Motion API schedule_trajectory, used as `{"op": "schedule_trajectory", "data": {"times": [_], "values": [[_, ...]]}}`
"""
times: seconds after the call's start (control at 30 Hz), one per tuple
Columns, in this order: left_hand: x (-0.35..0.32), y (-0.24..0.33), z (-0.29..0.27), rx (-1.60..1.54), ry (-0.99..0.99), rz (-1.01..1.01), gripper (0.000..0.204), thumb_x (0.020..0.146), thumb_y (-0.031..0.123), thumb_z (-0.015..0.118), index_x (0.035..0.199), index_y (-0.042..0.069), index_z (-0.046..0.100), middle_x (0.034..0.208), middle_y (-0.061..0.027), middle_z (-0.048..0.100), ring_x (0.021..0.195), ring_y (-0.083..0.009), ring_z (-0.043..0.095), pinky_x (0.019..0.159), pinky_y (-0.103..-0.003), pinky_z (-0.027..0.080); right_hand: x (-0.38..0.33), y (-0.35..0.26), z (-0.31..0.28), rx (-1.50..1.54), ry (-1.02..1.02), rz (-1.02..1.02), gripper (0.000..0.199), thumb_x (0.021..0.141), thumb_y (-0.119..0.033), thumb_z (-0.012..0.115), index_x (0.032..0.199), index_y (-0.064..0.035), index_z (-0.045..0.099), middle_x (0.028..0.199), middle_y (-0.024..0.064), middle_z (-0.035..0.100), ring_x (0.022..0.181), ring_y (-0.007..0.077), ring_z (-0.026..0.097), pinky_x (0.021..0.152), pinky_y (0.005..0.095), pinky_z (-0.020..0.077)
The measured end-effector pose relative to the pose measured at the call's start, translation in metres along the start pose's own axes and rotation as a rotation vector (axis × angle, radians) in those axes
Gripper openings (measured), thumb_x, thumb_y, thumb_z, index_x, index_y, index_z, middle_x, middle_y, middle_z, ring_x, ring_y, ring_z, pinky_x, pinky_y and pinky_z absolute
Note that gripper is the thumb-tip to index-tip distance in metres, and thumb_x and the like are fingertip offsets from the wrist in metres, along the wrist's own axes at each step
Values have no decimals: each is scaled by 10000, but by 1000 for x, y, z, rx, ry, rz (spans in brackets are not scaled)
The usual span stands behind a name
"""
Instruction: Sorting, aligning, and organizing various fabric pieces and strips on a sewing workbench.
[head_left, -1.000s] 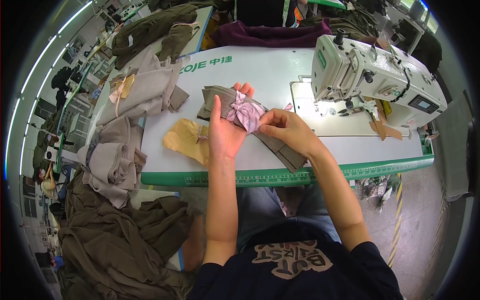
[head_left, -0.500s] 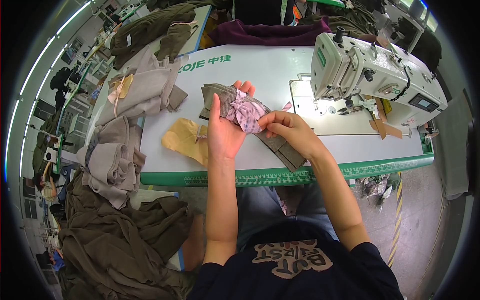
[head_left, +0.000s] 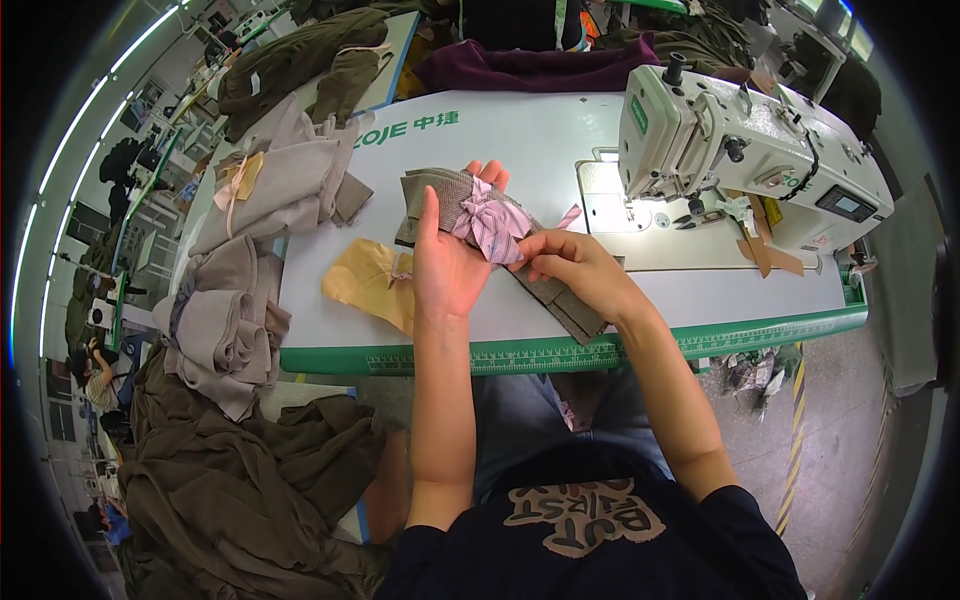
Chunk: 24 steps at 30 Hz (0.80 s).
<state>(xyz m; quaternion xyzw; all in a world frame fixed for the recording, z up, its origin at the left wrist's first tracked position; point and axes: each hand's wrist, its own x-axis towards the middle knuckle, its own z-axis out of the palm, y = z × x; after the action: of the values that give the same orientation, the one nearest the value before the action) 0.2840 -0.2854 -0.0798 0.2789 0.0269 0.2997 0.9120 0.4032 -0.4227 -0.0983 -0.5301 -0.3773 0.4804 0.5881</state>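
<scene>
My left hand (head_left: 450, 262) lies palm up over the white sewing table (head_left: 520, 150), cradling a bunched pink striped fabric piece (head_left: 490, 222) against a grey-brown checked fabric strip (head_left: 440, 195). My right hand (head_left: 572, 268) pinches the lower edge of the pink piece with thumb and fingers. The checked strip runs on under my right hand toward the table's front edge (head_left: 575, 312). A yellow fabric piece (head_left: 365, 285) lies flat just left of my left wrist.
A white industrial sewing machine (head_left: 740, 150) stands at the right of the table. Folded beige garments (head_left: 275, 190) and grey rolls (head_left: 220, 335) pile up at the left, with olive cloth (head_left: 240, 490) heaped below. A dark purple cloth (head_left: 530, 68) lies at the back.
My hands stay together on the pink piece; the fingers have shifted only slightly along its edge. Nothing else has moved.
</scene>
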Motion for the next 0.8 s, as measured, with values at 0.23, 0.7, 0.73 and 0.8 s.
{"op": "schedule_trajectory", "data": {"times": [0.23, 0.7, 0.73, 0.8], "values": [[6, -6, 1, -17, -23, -31, 621, 1026, 468, 412, 1432, -2, 382, 1478, -151, 429, 1430, -262, 324, 1165, -434, 264, 0, 5, 1, 14, 20, -13, 173, 910, -103, 614, 1052, -19, 666, 957, 9, 669, 844, 87, 580, 811, 236, 476], [17, 24, -59, 145, 357, -172, 575, 1002, 360, 485, 1392, -53, 397, 1416, -167, 456, 1319, -258, 426, 1154, -405, 281, -93, -4, -119, -783, 765, -235, 151, 909, -154, 651, 983, -31, 698, 847, 76, 668, 746, 181, 631, 676, 312, 510], [10, 26, -59, 148, 348, -178, 575, 1002, 360, 485, 1392, -53, 397, 1416, -167, 456, 1319, -258, 426, 1154, -405, 281, -104, -4, -144, -875, 926, -201, 161, 905, -162, 652, 993, -34, 693, 873, 86, 661, 758, 193, 642, 679, 317, 515], [-3, 29, -61, 219, 406, -50, 549, 988, 295, 504, 1390, -59, 383, 1429, -158, 424, 1354, -239, 374, 1157, -394, 264, -113, -6, -182, -965, 1099, -162, 172, 901, -170, 654, 1002, -36, 688, 900, 97, 654, 771, 205, 652, 683, 322, 519]]}}
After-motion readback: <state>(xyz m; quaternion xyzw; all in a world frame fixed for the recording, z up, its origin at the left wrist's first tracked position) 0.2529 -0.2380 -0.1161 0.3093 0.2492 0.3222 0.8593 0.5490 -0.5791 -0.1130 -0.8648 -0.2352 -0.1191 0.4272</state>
